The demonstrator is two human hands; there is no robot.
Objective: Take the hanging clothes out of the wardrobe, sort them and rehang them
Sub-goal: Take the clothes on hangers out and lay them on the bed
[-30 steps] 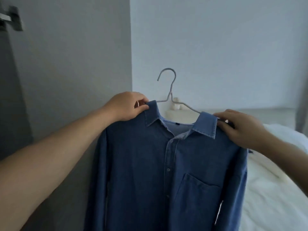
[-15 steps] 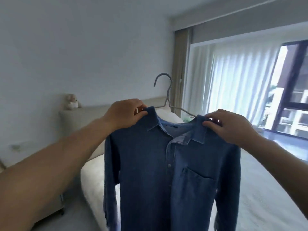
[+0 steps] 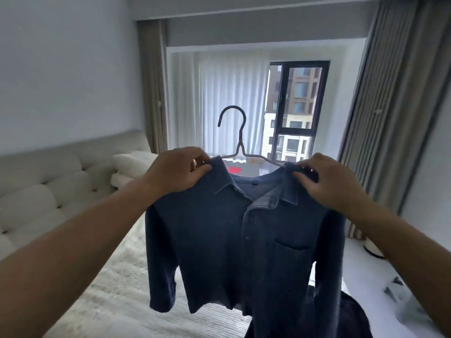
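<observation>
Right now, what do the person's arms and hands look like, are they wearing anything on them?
Both forearms are bare as far as the picture shows: no sleeve or cuff reaches into view. The left hand and the right hand wear no gloves, and no watch, bracelet or ring shows on the wrists or the fingers that can be seen. Some fingers are hidden behind fabric, so rings there cannot be ruled out.
</observation>
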